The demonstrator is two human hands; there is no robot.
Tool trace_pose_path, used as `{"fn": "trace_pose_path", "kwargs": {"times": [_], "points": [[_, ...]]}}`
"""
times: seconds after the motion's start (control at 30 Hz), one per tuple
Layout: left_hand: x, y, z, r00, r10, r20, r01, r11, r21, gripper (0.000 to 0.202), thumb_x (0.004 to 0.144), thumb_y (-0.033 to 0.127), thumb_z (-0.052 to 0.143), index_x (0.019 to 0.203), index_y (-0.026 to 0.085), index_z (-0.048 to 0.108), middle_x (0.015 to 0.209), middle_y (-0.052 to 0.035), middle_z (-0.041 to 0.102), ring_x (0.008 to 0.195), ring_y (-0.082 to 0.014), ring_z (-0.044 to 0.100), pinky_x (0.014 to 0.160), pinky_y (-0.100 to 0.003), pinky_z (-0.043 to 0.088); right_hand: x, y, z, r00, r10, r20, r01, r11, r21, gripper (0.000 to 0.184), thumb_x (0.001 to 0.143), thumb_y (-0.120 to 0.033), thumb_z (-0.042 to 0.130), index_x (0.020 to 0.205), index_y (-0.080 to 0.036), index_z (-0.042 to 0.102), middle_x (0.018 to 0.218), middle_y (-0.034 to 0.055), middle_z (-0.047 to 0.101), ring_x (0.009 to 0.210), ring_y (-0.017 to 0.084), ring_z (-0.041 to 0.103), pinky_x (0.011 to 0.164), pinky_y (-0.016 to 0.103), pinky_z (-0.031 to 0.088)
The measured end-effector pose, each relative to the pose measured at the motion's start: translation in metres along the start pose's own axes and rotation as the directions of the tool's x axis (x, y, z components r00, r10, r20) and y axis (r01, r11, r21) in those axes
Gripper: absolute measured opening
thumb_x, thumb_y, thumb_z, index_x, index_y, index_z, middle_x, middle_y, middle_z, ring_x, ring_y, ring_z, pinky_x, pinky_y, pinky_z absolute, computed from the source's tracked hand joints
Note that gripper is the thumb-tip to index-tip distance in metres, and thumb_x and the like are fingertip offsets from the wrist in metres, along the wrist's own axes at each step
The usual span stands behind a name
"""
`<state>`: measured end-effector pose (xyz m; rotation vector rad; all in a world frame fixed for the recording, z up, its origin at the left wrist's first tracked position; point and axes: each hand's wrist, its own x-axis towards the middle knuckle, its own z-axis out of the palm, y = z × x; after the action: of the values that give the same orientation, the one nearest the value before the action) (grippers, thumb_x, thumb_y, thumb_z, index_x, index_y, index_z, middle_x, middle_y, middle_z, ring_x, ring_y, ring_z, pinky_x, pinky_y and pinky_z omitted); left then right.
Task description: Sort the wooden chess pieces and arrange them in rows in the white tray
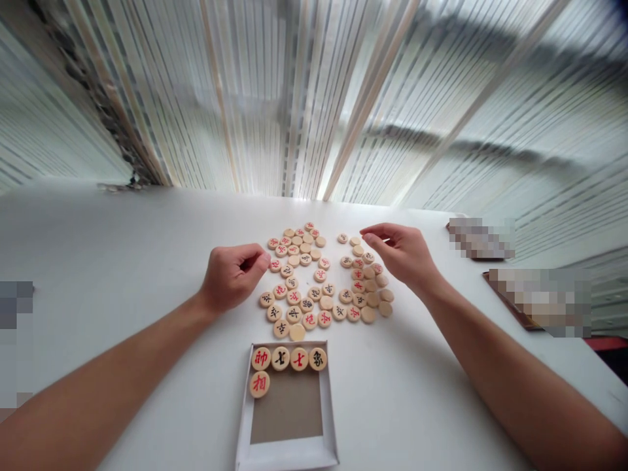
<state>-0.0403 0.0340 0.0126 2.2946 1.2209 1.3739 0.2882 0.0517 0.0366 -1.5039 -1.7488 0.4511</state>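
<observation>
Many round wooden Chinese chess pieces (294, 297) lie loose on the white table, with red or black characters, or plain side up. At the left edge of the spread, my left hand (233, 271) is closed, fingers curled in beside a red-marked piece (275, 265); whatever it may hold is hidden. Over the far right of the spread hovers my right hand (400, 252), fingers stretched forward and thumb tip close below them, nothing visible between. A plain piece (355, 242) lies just under its fingertips. In front, a shallow white box (332, 418) holds several pieces: a row along its far edge and one red piece (260, 384) below at left.
A striped string curtain (255, 98) hangs behind the table's (161, 275) far edge. Two brown-edged items (515, 311), partly blurred out, lie at the right. A dark chain-like strand (130, 167) hangs at the back left. Something red (606, 343) shows at the right edge.
</observation>
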Motion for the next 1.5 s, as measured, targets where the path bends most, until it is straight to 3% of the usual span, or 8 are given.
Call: {"fn": "trace_pose_path", "kwargs": {"times": [0.2, 0.33, 0.47, 0.77, 1.07, 1.23, 1.37, 1.5], "points": [[-0.002, 0.001, 0.005, 0.988, 0.137, 0.07, -0.14, 0.989, 0.052, 0.03, 0.09, 0.022, 0.063, 0.061, 0.017, 0.064, 0.047, 0.0072, 0.038, 0.043, -0.0072, 0.034, 0.046, -0.022, 0.031, 0.012, 0.019, 0.002, 0.992, -0.048, 0.115, 0.06, 0.993, -0.104, 0.04, 0.098, -0.035, 0.058, 0.126, -0.014, 0.077, 0.116, 0.018, 0.08, 0.096, 0.03, 0.075, 0.078, 0.043, 0.059], [-0.003, 0.001, 0.007, 0.985, 0.153, 0.083, -0.16, 0.984, 0.078, 0.027, 0.09, 0.022, 0.064, 0.064, 0.017, 0.065, 0.047, 0.0075, 0.039, 0.043, -0.0075, 0.035, 0.048, -0.023, 0.032, 0.013, 0.02, 0.02, 0.956, -0.179, 0.234, 0.231, 0.948, -0.218, 0.045, 0.1, -0.026, 0.054, 0.143, -0.027, 0.069, 0.156, 0.0102, 0.061, 0.141, 0.04, 0.051, 0.11, 0.061, 0.042], [-0.004, 0.001, 0.009, 0.992, 0.111, 0.057, -0.114, 0.992, 0.062, 0.02, 0.089, 0.023, 0.065, 0.07, 0.017, 0.07, 0.046, 0.008, 0.039, 0.042, -0.0082, 0.036, 0.049, -0.023, 0.032, 0.015, 0.022, 0.027, 0.93, -0.212, 0.3, 0.295, 0.918, -0.264, 0.044, 0.103, -0.021, 0.045, 0.135, -0.022, 0.074, 0.144, 0.013, 0.07, 0.139, 0.042, 0.049, 0.114, 0.065, 0.03], [-0.006, 0.0, 0.011, 0.993, 0.102, 0.057, -0.102, 0.995, 0.0, 0.022, 0.088, 0.022, 0.063, 0.067, 0.017, 0.066, 0.047, 0.0082, 0.036, 0.044, -0.0086, 0.033, 0.049, -0.024, 0.03, 0.013, 0.026, 0.026, 0.914, -0.302, 0.271, 0.39, 0.837, -0.384, 0.03, 0.096, -0.025, 0.061, 0.116, -0.018, 0.081, 0.108, 0.0172, 0.076, 0.106, 0.037, 0.066, 0.095, 0.053, 0.045], [-0.007, 0.01, 0.006, 0.999, 0.011, -0.038, -0.016, 0.991, -0.132, 0.023, 0.087, 0.02, 0.061, 0.065, 0.016, 0.066, 0.048, 0.0061, 0.042, 0.045, -0.0084, 0.034, 0.049, -0.025, 0.03, -0.004, -0.014, 0.009, 0.998, 0.004, 0.066, -0.017, 0.982, 0.188, 0.018, 0.079, -0.033, 0.088, 0.091, -0.02, 0.084, 0.081, 0.0072, 0.079, 0.069, 0.022, 0.068, 0.064, 0.037, 0.053], [-0.006, 0.047, 0.0, 0.96, -0.275, 0.052, 0.269, 0.855, -0.444, 0.012, 0.088, 0.024, 0.069, 0.08, 0.015, 0.07, 0.065, -0.0001, 0.061, 0.057, -0.0115, 0.051, 0.052, -0.023, 0.039, -0.043, -0.064, 0.018, 0.945, 0.131, 0.299, -0.295, 0.734, 0.612, 0.033, 0.069, -0.032, 0.098, 0.097, -0.019, 0.087, 0.081, 0.0068, 0.081, 0.065, 0.015, 0.069, 0.055, 0.025, 0.05], [-0.02, 0.078, -0.002, 0.841, -0.395, 0.37, 0.541, 0.582, -0.607, 0.018, 0.09, 0.032, 0.074, 0.088, 0.014, 0.07, 0.07, 0.0003, 0.063, 0.059, -0.0107, 0.055, 0.055, -0.023, 0.048, -0.072, -0.087, 0.032, 0.898, 0.185, 0.4, -0.434, 0.527, 0.731, 0.031, 0.07, -0.034, 0.098, 0.093, -0.017, 0.087, 0.08, 0.0081, 0.082, 0.07, 0.017, 0.077, 0.055, 0.021, 0.053], [-0.038, 0.091, 0.0, 0.789, -0.464, 0.402, 0.608, 0.504, -0.613, 0.023, 0.089, 0.036, 0.08, 0.094, 0.014, 0.073, 0.083, -0.0014, 0.07, 0.068, -0.0099, 0.061, 0.061, -0.02, 0.052, -0.093, -0.091, 0.044, 0.88, 0.208, 0.428, -0.474, 0.439, 0.763, 0.029, 0.073, -0.038, 0.097, 0.092, -0.019, 0.087, 0.083, 0.0089, 0.083, 0.072, 0.02, 0.081, 0.059, 0.023, 0.062]]}}
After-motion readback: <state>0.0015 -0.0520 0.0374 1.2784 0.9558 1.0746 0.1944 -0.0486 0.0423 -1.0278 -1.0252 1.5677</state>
